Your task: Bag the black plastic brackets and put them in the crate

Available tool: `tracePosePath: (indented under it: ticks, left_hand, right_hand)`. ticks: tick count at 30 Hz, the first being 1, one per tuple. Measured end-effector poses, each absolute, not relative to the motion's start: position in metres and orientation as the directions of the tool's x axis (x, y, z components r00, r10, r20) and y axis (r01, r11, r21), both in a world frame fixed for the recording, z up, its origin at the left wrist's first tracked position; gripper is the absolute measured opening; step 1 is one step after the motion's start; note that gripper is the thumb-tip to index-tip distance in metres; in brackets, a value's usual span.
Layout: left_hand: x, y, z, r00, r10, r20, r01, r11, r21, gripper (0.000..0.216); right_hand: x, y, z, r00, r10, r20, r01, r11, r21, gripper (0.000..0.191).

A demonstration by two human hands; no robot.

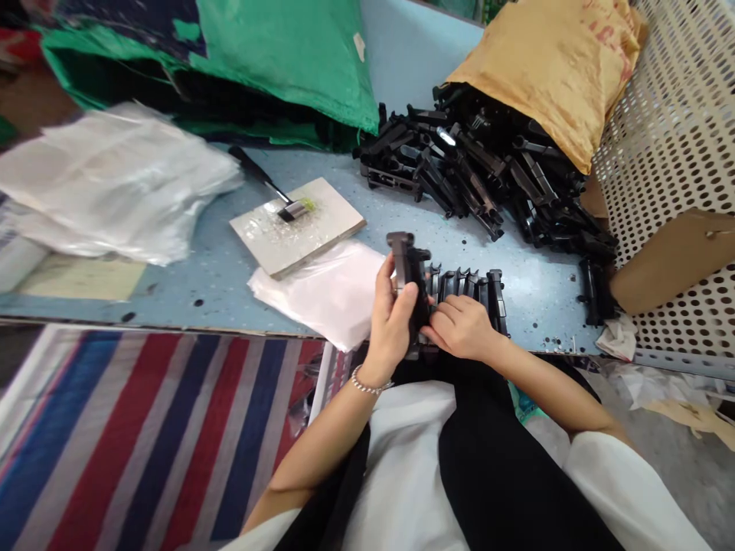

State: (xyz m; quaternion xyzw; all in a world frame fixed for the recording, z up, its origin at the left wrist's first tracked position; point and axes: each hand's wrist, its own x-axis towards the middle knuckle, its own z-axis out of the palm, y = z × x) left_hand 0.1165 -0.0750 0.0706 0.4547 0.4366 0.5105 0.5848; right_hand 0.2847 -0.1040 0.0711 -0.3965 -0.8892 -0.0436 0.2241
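My left hand [391,321] is closed round a black plastic part [409,268], held upright near the front edge of the light blue table [517,264]. My right hand [459,327] rests beside it, fingers curled, pinching the lower end of the same part. Just behind both hands a short row of black parts [468,285] stands side by side on the table. A large pile of the same black parts [476,172] spills from a brown paper sack [551,69] at the back right.
A brush [269,187] lies on a pale board [298,229] left of my hands. Clear plastic bags [333,295] lie beside it, more plastic sheets [109,180] farther left. A green sack [276,61] sits behind. A perforated white crate [677,138] and a cardboard piece [671,260] stand at right.
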Motion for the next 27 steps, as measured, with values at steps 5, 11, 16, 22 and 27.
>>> tracePosePath:
  ticks: [5,11,16,22,27]
  left_hand:
    - [0.093,-0.063,0.034,-0.012,1.000,-0.016,0.238,0.019,0.971,0.044]
    - [0.128,-0.067,-0.012,0.158,0.987,0.025,0.492,-0.101,0.864,0.055]
    - [0.154,-0.073,-0.021,0.232,0.965,0.120,0.656,-0.246,0.713,0.053]
    - [0.149,-0.077,-0.011,0.310,0.944,0.109,0.672,-0.299,0.677,0.059]
    - [0.156,-0.072,-0.009,0.328,0.936,0.130,0.653,-0.324,0.684,0.074]
  right_hand:
    - [0.330,-0.032,0.085,-0.227,0.920,0.321,0.889,0.330,-0.317,0.050]
    - [0.390,0.052,0.066,0.247,0.958,0.146,0.960,-0.222,-0.169,0.042]
    - [0.408,0.054,0.058,0.263,0.965,0.018,0.939,-0.252,-0.236,0.039]
    - [0.426,0.048,0.070,0.287,0.954,-0.091,0.915,-0.301,-0.268,0.044]
    - [0.427,0.055,0.072,0.248,0.957,-0.151,0.909,-0.283,-0.306,0.040]
